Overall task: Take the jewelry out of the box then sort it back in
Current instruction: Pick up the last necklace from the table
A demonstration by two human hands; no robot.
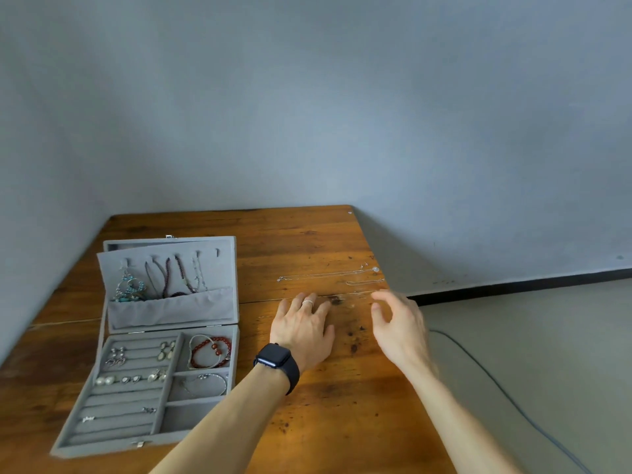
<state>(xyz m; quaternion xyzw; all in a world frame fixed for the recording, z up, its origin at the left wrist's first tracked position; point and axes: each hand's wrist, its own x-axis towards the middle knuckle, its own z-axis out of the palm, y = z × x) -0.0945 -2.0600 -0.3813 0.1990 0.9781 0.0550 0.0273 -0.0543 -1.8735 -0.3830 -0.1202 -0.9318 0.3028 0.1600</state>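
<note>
Grey jewelry box (pixel 171 311) sits open at left, mostly full: necklaces hang in the lid, earrings sit in slots, red bead bracelet (pixel 218 351) lies in a side cell. Left hand (pixel 302 326) lies flat on the table (pixel 307 422), fingers straight, tips at a faint chain (pixel 352 293). Right hand (pixel 398 323) hovers apart, loosely curled, nothing plainly pinched. More thin chains (pixel 325 276) lie beyond, near the table's right edge. Risk: a careless sweep tangles them or knocks one off.

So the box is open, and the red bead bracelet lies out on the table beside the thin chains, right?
Not quite: the head view shows the red bead bracelet inside the open box, in its far right compartment. The thin chains do lie on the table.
</note>
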